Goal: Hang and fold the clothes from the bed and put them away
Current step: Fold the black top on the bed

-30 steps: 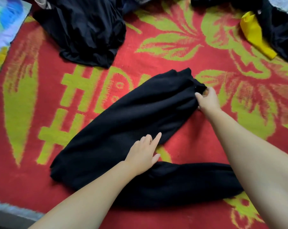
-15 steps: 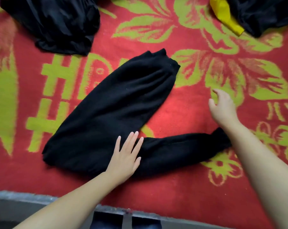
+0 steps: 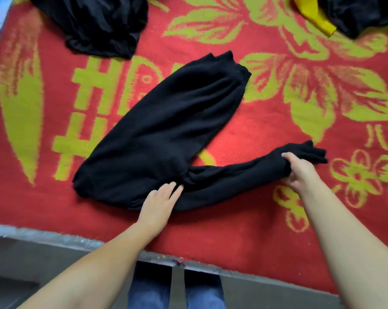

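Red blanket (image 3: 244, 230) covers the bed; on it lie my black trousers (image 3: 166, 130). My right hand (image 3: 300, 170) clamps one leg's cuff end, while my left hand (image 3: 159, 201) presses flat, fingers straight, at the crotch.

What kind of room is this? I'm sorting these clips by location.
Most likely a bedroom: a red and green blanket covers what looks like a bed, clothes lie in heaps on it, and the hands are folding a black garment.
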